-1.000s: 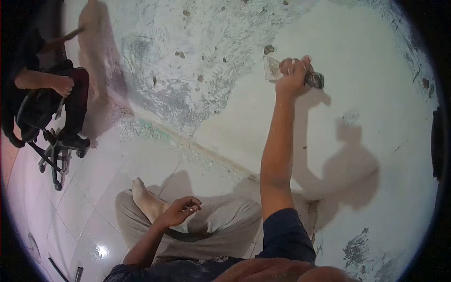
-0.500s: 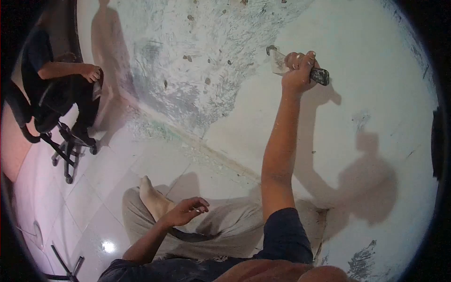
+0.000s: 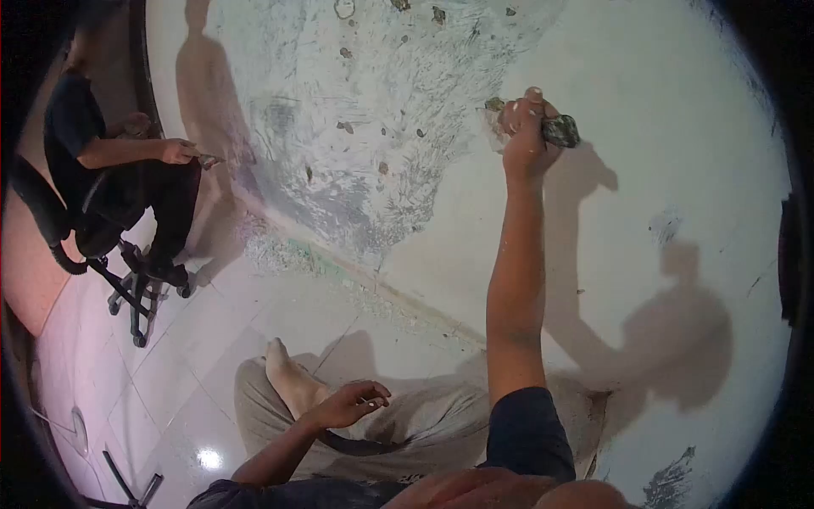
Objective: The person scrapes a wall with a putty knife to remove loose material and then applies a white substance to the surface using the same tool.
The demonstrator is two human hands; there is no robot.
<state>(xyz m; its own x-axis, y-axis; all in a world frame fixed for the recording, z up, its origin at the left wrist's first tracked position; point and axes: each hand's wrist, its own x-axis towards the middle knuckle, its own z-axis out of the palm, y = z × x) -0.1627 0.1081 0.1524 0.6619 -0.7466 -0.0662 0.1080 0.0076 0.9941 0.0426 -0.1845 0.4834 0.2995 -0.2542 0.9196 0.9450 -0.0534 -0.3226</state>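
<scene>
Against the wall point(image 3: 644, 93), my right hand point(image 3: 527, 146) is wrapped around the dark handle of a putty knife point(image 3: 561, 131). Its pale blade shows to the left of my fingers, at the border between the smooth white coat and the rough, pitted grey patch point(image 3: 365, 153). My fingers hide part of the blade. My left hand point(image 3: 348, 405) hovers above my lap, its fingers loosely bent and apart, with white specks on the fingertips. Nothing is visibly held in it.
A person point(image 3: 110, 153) sits on a black wheeled office chair point(image 3: 131, 293) at the left, a scraper-like tool in hand. White crumbs lie along the wall's foot on the tiled floor point(image 3: 170, 373). Black chair-like legs point(image 3: 131, 488) stand at lower left.
My right hand has moved slightly down with the putty knife, which has turned a little. The seated person's hand and tool have shifted right. The whole view has shifted slightly; my left hand keeps its pose.
</scene>
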